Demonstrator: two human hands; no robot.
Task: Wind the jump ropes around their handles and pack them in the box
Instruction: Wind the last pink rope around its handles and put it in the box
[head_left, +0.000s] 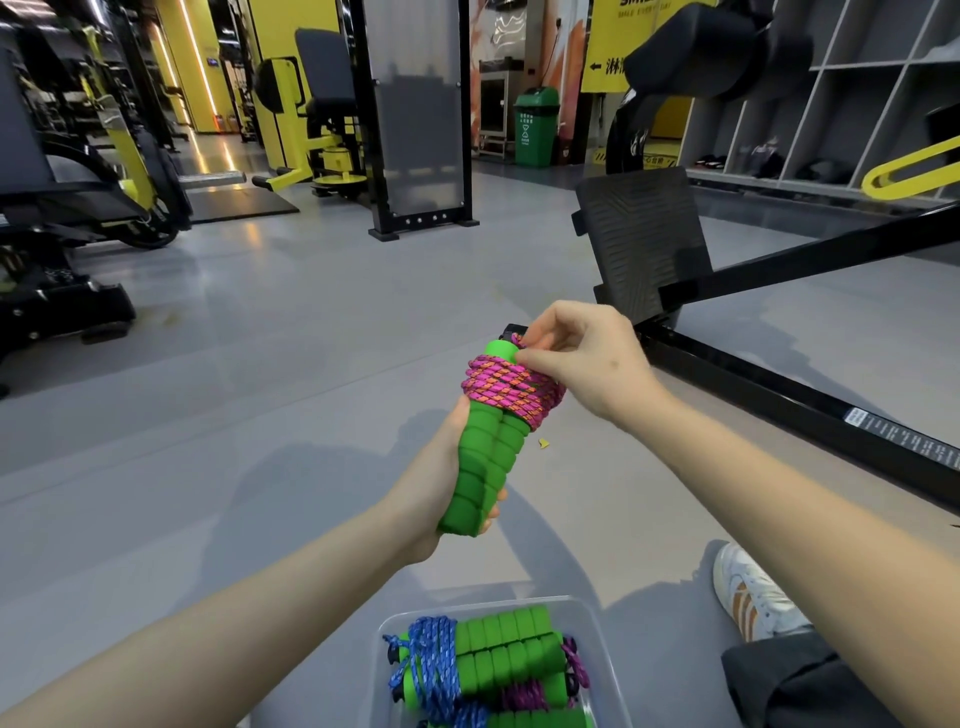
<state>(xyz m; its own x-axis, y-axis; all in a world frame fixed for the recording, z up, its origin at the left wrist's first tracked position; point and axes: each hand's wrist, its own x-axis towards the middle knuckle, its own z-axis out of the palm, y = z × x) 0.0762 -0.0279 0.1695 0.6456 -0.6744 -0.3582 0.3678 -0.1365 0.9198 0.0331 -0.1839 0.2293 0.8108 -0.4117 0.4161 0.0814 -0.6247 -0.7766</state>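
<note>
My left hand (441, 478) grips the lower part of two green foam handles (483, 457) held together, tilted upright. A pink and orange rope (506, 387) is wound in many turns around their upper part. My right hand (576, 358) pinches the rope at the top of the coil, near the black handle caps. Below, at the bottom edge, a clear plastic box (592, 639) holds wound jump ropes with green handles: one with blue rope (431, 660), another with purple rope (524, 693).
I sit on a grey gym floor. A black machine frame (779, 400) and its ribbed footplate (639, 239) stand close on the right. My white shoe (748, 592) and dark trouser leg lie at the lower right. Yellow exercise machines stand at the far left.
</note>
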